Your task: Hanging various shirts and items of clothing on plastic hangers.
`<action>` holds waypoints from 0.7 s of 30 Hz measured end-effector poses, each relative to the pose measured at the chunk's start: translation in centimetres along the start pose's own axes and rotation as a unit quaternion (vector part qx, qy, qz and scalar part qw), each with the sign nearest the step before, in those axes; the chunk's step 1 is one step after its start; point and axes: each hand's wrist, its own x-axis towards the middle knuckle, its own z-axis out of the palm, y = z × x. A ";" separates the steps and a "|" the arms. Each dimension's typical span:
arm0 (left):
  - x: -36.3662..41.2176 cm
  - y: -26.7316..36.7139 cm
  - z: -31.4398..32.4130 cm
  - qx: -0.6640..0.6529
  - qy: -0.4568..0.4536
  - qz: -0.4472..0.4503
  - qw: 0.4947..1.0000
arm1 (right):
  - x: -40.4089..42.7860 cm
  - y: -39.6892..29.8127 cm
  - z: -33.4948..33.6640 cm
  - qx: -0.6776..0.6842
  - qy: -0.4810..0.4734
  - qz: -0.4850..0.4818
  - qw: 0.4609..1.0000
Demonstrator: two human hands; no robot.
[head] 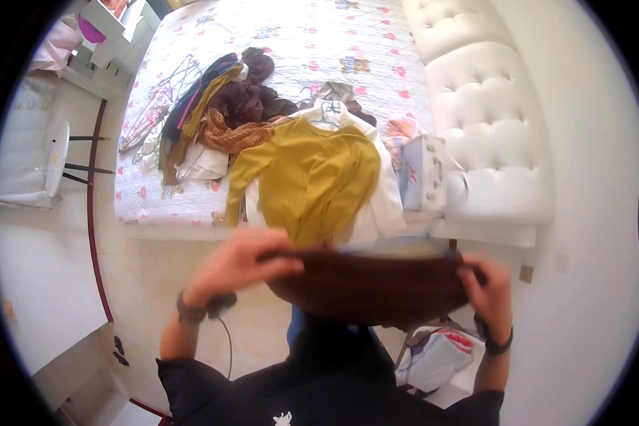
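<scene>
A dark brown garment [367, 285] is stretched between my two hands, held up in front of my chest and blurred. My left hand [250, 261] pinches its left end, thumb on the near side. At the other end my right hand [487, 282] grips the edge. Just beyond, a mustard-yellow long-sleeved top [314, 170] lies spread at the bed's near edge. Beneath it is a white shirt [386, 205], with a hanger [327, 122] showing at the collar. The garment's exact kind cannot be told.
A pile of clothes [239, 104] and several wire hangers [173, 85] lie on the quilted bed [309, 32]. To the right stand a silver case [423, 173] and the tufted headboard [479, 106]. Folded clothing [436, 354] sits low at right; a round stool [57, 160] lies at left.
</scene>
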 end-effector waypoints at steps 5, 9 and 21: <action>13.5 -15.2 -4.6 0.085 0.155 0.002 0.984 | 19.3 10.5 12.1 -0.004 -0.052 -0.014 0.999; 22.9 -30.6 -3.0 0.347 0.333 -0.004 0.877 | 29.1 23.5 27.9 -0.142 0.035 -0.087 0.985; 6.6 -46.6 25.3 0.226 0.127 -0.327 0.909 | -26.0 16.9 48.1 0.060 -0.245 0.395 0.883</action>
